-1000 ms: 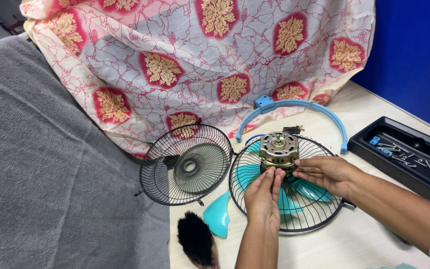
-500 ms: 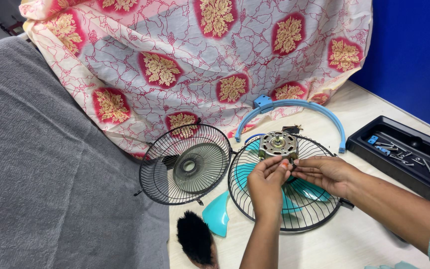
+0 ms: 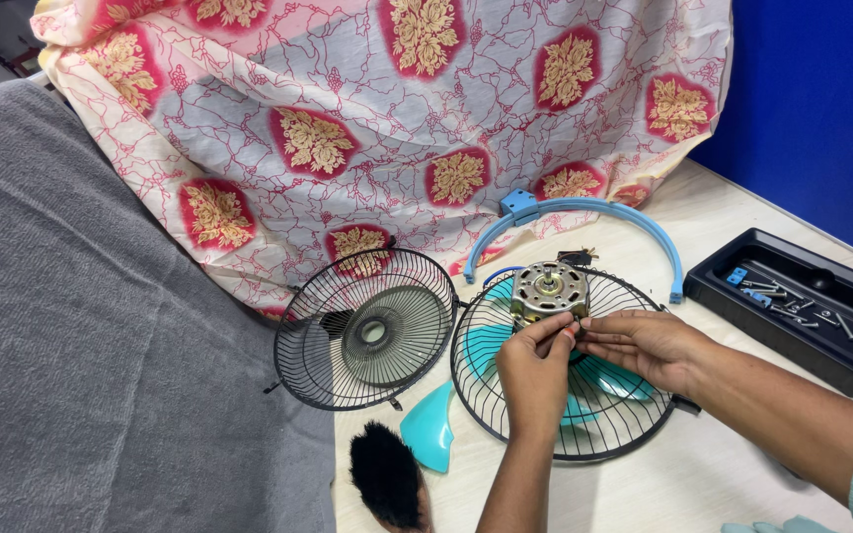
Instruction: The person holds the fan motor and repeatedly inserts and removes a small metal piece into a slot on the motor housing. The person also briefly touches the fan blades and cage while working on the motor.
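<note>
Near the table's middle, the fan lay apart, its motor (image 3: 548,290) on the rear grille (image 3: 565,365), left hand (image 3: 535,370) and right hand (image 3: 644,345) pinching its lower edge, front grille (image 3: 365,329) unattached

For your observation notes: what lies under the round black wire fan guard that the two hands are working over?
Under the round black wire fan guard, teal plastic fan blades show through the wires, above the pale table. The left hand and right hand hide the blades' middle.

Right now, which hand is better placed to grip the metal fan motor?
Probably the left hand: its fingertips reach the metal fan motor from directly below; the right hand sits off to the side.
</note>
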